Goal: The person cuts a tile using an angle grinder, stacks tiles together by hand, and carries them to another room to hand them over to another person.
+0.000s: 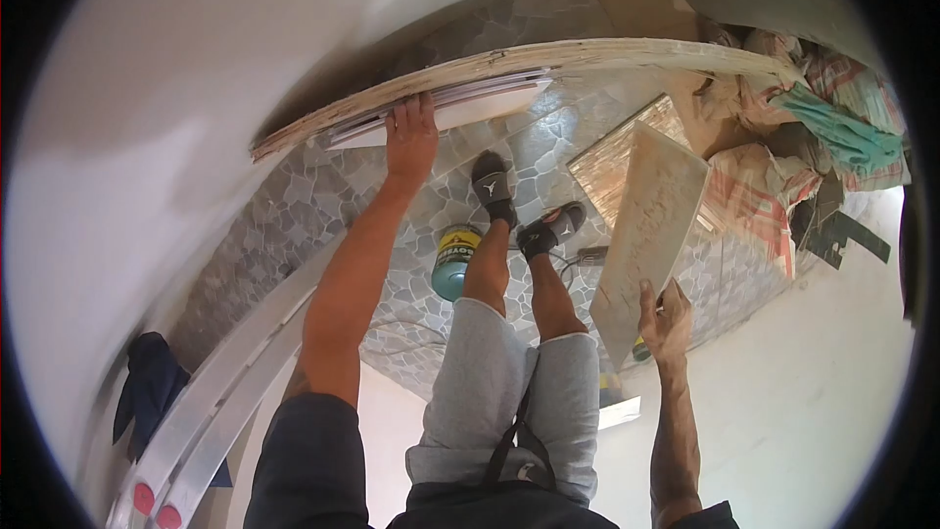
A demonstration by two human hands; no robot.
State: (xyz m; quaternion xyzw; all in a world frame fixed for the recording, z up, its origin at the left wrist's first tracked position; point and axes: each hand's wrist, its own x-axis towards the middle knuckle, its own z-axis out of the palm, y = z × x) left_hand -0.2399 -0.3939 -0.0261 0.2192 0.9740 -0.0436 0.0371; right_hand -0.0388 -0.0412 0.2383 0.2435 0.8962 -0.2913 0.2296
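Right hand point(666, 320) on board point(650, 220); left point(412, 145), panels point(490, 108)

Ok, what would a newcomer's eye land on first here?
Probably the flat pale board in the right hand, tilted right of the legs. Next, the left hand at the upper edge of the white sheets, in front of the long wooden boards. Then the green cloth on the bags at upper right.
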